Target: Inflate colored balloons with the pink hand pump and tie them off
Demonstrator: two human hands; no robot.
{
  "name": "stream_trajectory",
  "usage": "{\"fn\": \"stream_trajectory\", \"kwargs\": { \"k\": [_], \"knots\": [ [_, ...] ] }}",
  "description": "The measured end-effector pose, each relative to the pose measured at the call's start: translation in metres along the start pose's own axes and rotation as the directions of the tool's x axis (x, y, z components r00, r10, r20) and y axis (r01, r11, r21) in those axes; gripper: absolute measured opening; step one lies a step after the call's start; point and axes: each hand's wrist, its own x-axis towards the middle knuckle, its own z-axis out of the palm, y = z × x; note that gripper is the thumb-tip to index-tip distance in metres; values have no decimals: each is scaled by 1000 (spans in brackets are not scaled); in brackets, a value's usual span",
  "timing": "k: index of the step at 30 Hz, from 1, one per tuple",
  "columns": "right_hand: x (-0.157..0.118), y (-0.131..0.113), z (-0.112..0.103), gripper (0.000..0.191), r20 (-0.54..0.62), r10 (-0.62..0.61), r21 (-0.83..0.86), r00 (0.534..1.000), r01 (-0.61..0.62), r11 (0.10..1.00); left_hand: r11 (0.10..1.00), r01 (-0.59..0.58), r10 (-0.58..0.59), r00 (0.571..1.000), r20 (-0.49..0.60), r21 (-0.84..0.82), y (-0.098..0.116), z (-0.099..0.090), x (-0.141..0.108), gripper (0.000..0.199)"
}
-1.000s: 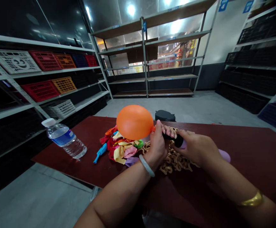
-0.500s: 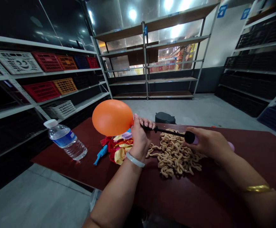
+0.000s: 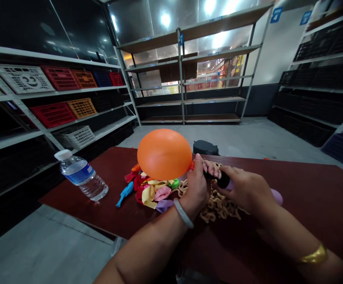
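Note:
An inflated orange balloon [image 3: 164,154] points left above the table. My left hand [image 3: 199,184] is closed round its neck and the black end of a hand balloon pump [image 3: 277,196]. Wrapped about the pump's light purple barrel is my right hand [image 3: 250,190], which hides most of it. The two hands are close together, with the black collar of the pump showing between them. Beneath the balloon lies a heap of flat balloons [image 3: 148,196] in several colours. Tan curly, rope-like pieces [image 3: 223,208] are piled under my hands and partly covered by them.
A water bottle [image 3: 78,173] with a white cap stands on the left of the dark red table [image 3: 310,185]. Just past the far edge shows a dark grey object [image 3: 205,147]. Shelves with crates [image 3: 54,114] line the left side; a metal rack [image 3: 181,79] stands behind.
My left hand and the balloon have moved right, towards my right hand. The black rod that showed between the hands has slid into the pump. More of the flat balloons is uncovered.

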Motion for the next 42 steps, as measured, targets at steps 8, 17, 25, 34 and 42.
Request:
{"fn": "stream_trajectory", "kwargs": {
  "k": [8, 17, 25, 34, 42],
  "knots": [
    [3, 9, -6, 53, -52, -39, 116, 998, 45, 992, 998, -70, 70, 998, -3, -7, 31, 4, 4, 44],
    [1, 54, 14, 49, -13, 17, -50, 1000, -18, 999, 979, -204, 201, 971, -130, -11, 60, -18, 32, 48],
    [1, 20, 6, 51, 14, 5, -42, 1000, -4, 999, 998, -52, 49, 995, -85, -42, 21, -12, 20, 47],
    [1, 0, -2, 50, -13, -3, 60, 1000, 3, 998, 1000, 4, -4, 999, 32, -3, -5, 0, -2, 48],
    [5, 35, 5, 55, 30, -32, 77, 999, 29, 997, 994, -109, 108, 993, -54, -18, 41, -12, 23, 43]
  ]
}}
